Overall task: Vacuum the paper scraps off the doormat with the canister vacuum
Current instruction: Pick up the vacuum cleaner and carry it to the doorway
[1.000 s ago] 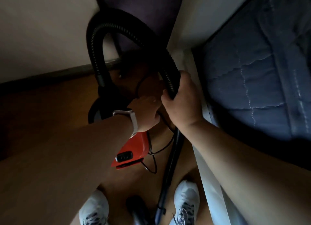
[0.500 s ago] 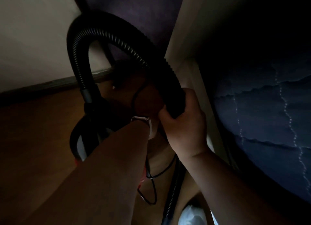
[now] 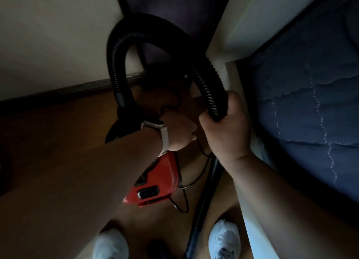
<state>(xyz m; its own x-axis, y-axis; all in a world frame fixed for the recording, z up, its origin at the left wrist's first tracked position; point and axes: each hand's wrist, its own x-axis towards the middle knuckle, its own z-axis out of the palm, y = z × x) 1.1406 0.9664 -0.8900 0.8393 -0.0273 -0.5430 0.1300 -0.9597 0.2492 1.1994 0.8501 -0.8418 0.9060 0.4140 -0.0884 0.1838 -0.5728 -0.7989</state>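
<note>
right hand (image 3: 227, 134) gripping, left hand (image 3: 179, 131) clenched

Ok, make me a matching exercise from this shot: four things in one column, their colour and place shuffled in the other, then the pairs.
Things:
1. hose
2. vacuum
3. shoes
4. quilt

Colour and place:
a. blue, along the right side
b. red, mid-frame
c. black, gripped by the right hand
d. white, at the bottom edge

Pairs: 1-c, 2-b, 3-d, 4-a
</note>
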